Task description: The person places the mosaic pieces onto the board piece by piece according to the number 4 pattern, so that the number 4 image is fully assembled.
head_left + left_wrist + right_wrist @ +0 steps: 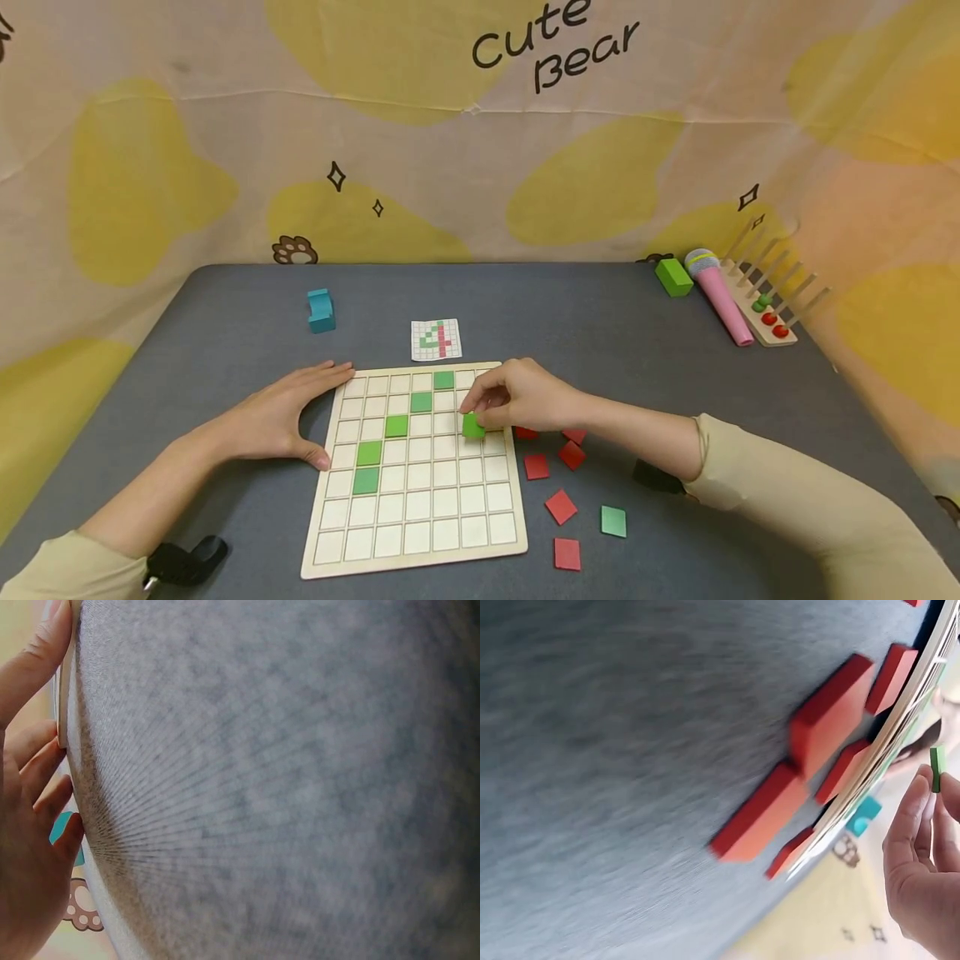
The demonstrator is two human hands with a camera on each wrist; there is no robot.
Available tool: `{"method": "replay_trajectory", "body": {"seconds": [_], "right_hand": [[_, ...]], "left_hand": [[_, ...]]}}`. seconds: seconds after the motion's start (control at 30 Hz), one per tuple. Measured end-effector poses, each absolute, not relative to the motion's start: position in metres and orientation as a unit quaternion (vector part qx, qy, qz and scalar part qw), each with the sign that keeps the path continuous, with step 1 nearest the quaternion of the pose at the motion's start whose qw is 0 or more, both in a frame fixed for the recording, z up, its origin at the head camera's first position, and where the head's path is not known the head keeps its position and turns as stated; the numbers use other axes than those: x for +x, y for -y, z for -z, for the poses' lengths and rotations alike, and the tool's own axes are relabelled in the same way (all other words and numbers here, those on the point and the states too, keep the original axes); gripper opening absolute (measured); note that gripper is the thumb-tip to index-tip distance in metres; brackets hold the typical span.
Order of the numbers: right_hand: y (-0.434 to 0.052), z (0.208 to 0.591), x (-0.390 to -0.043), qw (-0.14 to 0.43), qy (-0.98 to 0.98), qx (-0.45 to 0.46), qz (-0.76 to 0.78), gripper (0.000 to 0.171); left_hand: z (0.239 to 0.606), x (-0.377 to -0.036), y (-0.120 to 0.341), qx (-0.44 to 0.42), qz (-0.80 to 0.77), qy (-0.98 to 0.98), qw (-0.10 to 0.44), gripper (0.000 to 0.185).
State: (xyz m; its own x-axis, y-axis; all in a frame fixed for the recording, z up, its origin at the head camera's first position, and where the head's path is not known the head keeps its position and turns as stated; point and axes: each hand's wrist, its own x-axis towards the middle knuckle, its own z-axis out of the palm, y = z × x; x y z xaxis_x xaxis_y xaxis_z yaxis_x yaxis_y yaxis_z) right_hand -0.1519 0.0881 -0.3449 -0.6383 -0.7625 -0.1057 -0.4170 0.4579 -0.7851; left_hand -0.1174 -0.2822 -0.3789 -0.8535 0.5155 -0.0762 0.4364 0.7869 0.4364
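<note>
A white grid board (414, 564) lies on the dark table, with several green tiles (396, 426) set in its squares along a slanting line. My right hand (528, 396) pinches a green tile (473, 426) between thumb and fingers, over the board's right part. That tile (937, 769) stands edge-on in the right wrist view. At the board's left edge my left hand (277, 417) rests with fingers spread, thumb and fingertips against the frame. In the left wrist view the left hand (34, 802) shows at the far left. Behind the board lies a pattern card (436, 340) with a green and red figure.
Several red tiles (561, 507) and a single green tile (613, 522) lie right of the board. A blue block (321, 311) stands at the back left. At the back right are a green block (674, 277), a pink microphone (723, 304) and a pegged wooden stand (765, 321).
</note>
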Motion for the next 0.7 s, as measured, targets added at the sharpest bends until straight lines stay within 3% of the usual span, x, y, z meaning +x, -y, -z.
{"method": "replay_trajectory", "body": {"seconds": [0.7], "right_hand": [[-0.024, 0.337, -0.135, 0.246, -0.799, -0.39, 0.386, 0.019]], "left_hand": [[0.382, -0.118, 0.283, 0.245, -0.208, -0.942, 0.1, 0.122]]}}
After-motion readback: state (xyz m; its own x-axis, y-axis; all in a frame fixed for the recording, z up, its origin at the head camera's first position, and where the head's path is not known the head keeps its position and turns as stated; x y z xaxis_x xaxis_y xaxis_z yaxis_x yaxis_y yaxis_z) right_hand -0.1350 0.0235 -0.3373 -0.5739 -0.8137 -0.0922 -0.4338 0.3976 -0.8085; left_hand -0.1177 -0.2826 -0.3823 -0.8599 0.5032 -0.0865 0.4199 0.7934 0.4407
